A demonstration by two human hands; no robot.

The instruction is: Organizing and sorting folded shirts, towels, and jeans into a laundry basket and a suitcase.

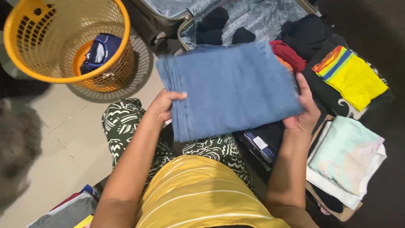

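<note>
Both hands, left [162, 105] and right [304, 110], grip folded jeans [232, 86] by the sides, near the far suitcase [261, 17], fingers curled under.

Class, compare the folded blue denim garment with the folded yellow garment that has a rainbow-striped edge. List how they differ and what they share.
The blue denim garment is held up between the left hand and the right hand; the yellow garment lies untouched on dark clothes. The blue denim garment is one plain colour; the yellow garment has a multicoloured striped edge. The blue denim garment looks larger in this view. Both are folded flat.
</note>
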